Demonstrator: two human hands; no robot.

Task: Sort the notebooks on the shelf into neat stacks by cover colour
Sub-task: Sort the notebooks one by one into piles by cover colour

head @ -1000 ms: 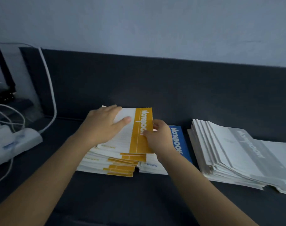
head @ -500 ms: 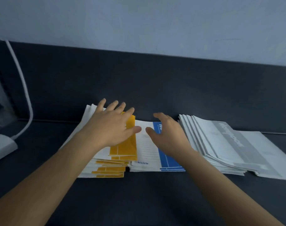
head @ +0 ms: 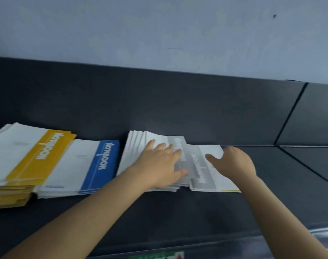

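Stacks: three, on the shelf (head: 262, 193)
Yellow stack (head: 38, 156): many notebooks, too tight to count
Blue stack (head: 101, 163): a few, number unclear
Grey stack (head: 197, 171): several, fanned, number unclear
Hands: two, left hand (head: 159, 165) and right hand (head: 236, 163)

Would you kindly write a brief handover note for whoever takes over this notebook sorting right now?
Left hand: flat, pressing on the fanned pile of white notebooks with grey bands.
Right hand: at that pile's right end, thumb on the top cover; grip unclear.
Places: stack of yellow-banded notebooks far left of the dark shelf, stack of blue-banded notebooks beside it, grey pile to their right.
Done: yellow and blue stacked, roughly squared.
Left: square the grey pile; a yellow edge shows under its right end, probably a stray to move.
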